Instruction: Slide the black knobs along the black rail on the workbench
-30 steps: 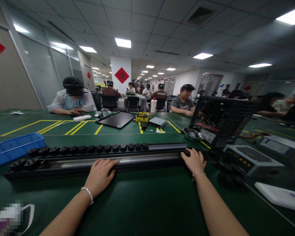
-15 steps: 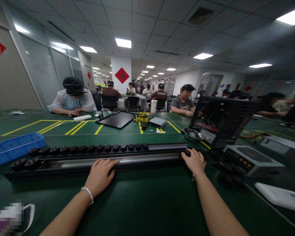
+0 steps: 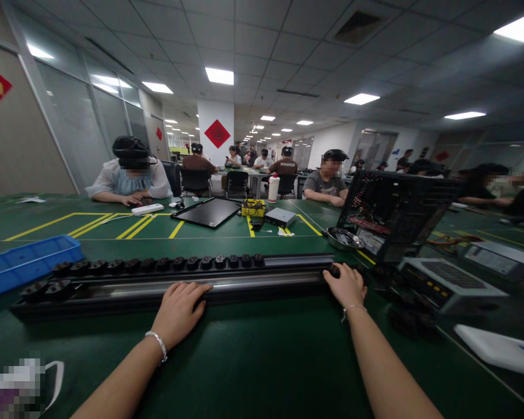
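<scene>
A long black two-channel tray (image 3: 253, 295) lies across the green table in front of me. Along its far channel stands a row of several small black round parts (image 3: 206, 263), and two more black parts (image 3: 60, 290) sit at the left end of the near channel. My left hand (image 3: 179, 308) rests over the tray's near edge, fingers stretched out, holding nothing. At the tray's right end, the fingers of my right hand (image 3: 348, 286) curl round a small black part (image 3: 333, 271); most of it is hidden by the hand.
A blue bin (image 3: 30, 262) is at left. An opened computer case (image 3: 395, 215), a metal bowl (image 3: 344, 240) and a power supply unit (image 3: 449, 282) stand at right. Farther back are a black panel (image 3: 207, 212), a yellow box (image 3: 253, 207) and a grey box (image 3: 280, 217). Two people sit opposite.
</scene>
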{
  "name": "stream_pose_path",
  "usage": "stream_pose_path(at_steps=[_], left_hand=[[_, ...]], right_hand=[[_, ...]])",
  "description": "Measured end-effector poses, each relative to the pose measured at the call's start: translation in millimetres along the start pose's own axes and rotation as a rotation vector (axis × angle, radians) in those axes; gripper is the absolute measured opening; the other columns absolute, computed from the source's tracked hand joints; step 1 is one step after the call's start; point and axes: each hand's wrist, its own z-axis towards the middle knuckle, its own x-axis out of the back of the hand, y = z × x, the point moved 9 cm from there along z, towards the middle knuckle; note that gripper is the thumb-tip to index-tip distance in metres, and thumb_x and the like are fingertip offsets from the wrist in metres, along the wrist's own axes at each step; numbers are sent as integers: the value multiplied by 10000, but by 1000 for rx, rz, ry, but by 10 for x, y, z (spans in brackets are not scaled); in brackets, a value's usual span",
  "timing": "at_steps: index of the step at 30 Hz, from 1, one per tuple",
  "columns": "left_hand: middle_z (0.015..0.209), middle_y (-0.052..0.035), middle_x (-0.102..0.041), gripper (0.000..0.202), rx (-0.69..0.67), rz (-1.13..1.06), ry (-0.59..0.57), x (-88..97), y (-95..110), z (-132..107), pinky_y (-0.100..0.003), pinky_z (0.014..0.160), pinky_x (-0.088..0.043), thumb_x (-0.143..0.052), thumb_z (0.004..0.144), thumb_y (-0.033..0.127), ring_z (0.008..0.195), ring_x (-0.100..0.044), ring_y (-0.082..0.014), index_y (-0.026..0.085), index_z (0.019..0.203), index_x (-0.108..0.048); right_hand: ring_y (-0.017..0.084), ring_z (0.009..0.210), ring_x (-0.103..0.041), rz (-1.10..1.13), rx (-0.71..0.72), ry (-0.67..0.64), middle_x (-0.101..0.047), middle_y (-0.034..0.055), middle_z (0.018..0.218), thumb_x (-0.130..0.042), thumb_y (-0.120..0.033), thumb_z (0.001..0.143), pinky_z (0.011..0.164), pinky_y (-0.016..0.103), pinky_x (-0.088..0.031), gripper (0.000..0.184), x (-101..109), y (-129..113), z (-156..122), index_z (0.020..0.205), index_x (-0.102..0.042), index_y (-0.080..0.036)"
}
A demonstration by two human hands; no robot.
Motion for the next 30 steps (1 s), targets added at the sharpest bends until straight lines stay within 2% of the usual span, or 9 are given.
stream_pose_path(at_steps=[19,30], left_hand=[[977,2,-627,307,-4,19,-8,17,27,-4,-390,920,-299,-419,798,261,918,-528,-181,290,1070,-558],[976,-6,-629,309,-4,17,-3,7,10,-6,-393,924,-303,-418,800,278,917,-531,-185,291,1075,-559]], right_hand=[[266,1219,-293,3,41,47,-429,11,1308,-416,-506,719,986,453,-249,479,54,-27,8,1127,-507,-272],[279,1198,-321,-12,59,52,-444,13,1294,-407,-516,717,972,449,-265,479,39,-8,46,1110,-519,-267]])
